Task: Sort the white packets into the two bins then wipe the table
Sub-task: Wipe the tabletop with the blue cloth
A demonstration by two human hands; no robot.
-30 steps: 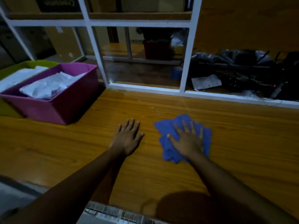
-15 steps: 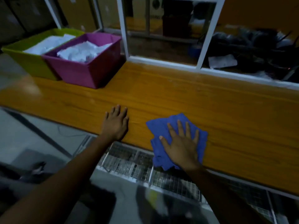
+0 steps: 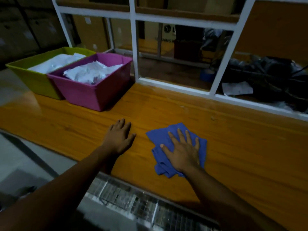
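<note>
My right hand (image 3: 183, 150) lies flat with spread fingers on a crumpled blue cloth (image 3: 160, 165), pressing it onto the orange wooden table (image 3: 241, 147). My left hand (image 3: 120, 135) rests flat on the bare wood to the left of the cloth, fingers straight, holding nothing. At the table's far left stand a purple bin (image 3: 96, 97) and a green bin (image 3: 35, 80) side by side, each holding white packets (image 3: 90, 73).
A white window frame (image 3: 135, 47) runs along the table's back edge, with dark bags and a sheet of paper (image 3: 237, 88) behind the glass. A wire-mesh rack (image 3: 133, 202) sits below the table's near edge. Grey floor lies to the left.
The camera view has shifted, showing the table edge and floor. Both hands stay flat; my right hand with the cloth has slid back toward the near edge of the table.
</note>
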